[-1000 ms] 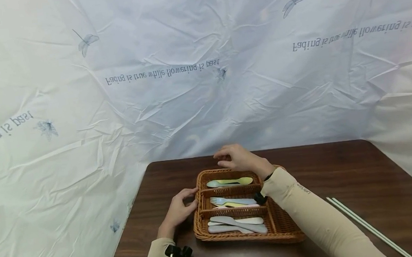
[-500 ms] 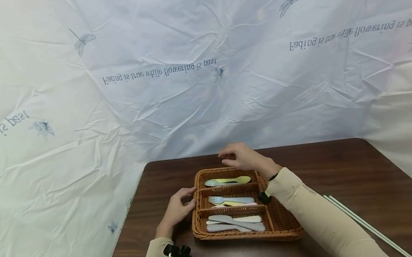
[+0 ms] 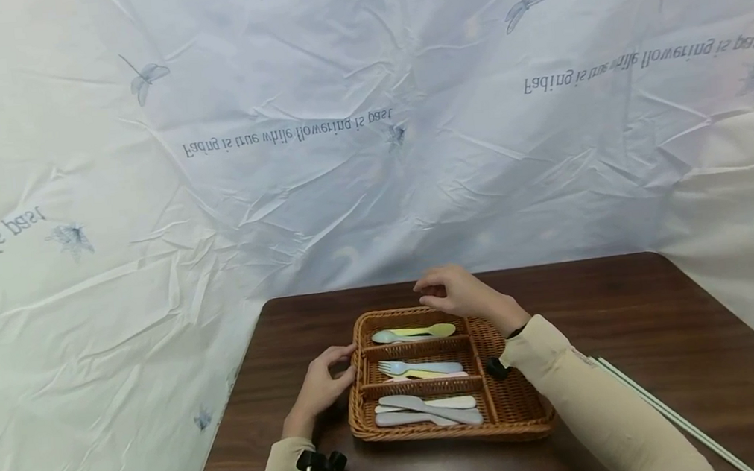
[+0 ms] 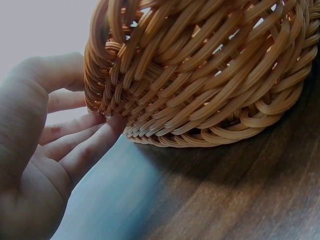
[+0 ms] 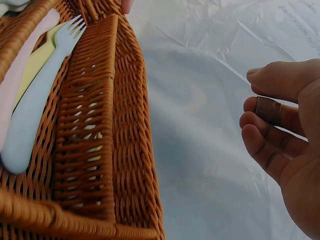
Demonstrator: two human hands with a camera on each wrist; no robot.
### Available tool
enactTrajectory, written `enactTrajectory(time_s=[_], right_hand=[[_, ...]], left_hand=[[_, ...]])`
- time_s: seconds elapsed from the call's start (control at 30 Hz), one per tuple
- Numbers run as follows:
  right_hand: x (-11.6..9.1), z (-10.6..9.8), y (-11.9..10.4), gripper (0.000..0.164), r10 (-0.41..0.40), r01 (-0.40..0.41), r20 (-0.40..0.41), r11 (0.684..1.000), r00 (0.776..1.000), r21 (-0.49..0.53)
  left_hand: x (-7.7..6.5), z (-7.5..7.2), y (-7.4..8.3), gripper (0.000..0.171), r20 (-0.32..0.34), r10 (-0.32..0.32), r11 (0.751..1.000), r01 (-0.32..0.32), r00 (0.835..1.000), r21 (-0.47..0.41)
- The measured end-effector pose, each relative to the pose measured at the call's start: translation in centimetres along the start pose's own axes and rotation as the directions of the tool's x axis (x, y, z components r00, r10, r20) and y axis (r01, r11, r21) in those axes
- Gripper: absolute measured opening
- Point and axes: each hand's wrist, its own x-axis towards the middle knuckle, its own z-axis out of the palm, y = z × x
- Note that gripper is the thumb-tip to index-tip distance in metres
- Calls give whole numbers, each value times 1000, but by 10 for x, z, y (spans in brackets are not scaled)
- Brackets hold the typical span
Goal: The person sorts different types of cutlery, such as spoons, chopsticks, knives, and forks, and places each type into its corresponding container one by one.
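Note:
A brown wicker basket [image 3: 444, 432] with several compartments stands on the table. My left hand [image 3: 323, 384] touches its left wall; in the left wrist view the fingertips [image 4: 114, 125] lie against the weave, fairly straight. Above the basket's far edge hovers my right hand [image 3: 460, 293], loosely bent and holding nothing. A brown band [image 5: 268, 110] circles one finger. Spoons [image 3: 442, 329] lie in the far compartment. The middle one holds a light-blue fork [image 3: 432, 367] with yellow and pink cutlery. Grey and white knives [image 3: 426, 409] fill the near one. My right arm partly covers the right compartment.
Two long pale green sticks [image 3: 697, 429] lie on the dark wooden table [image 3: 624, 289] to the right, partly behind my right sleeve. A white printed sheet [image 3: 346, 193] rises behind the table and along its sides.
My right hand has drifted a little to the right above the basket's far edge. The left hand stays at the basket's left side, and the cutlery lies as before.

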Motion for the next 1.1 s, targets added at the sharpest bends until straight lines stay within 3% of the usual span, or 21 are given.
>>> enactTrajectory(time_s=[1.1], right_hand=[[-69, -14, 37, 27, 134, -140, -95, 989, 986, -51]], left_hand=[[-1, -1, 3, 40, 12, 4, 1000, -4, 1000, -24]])
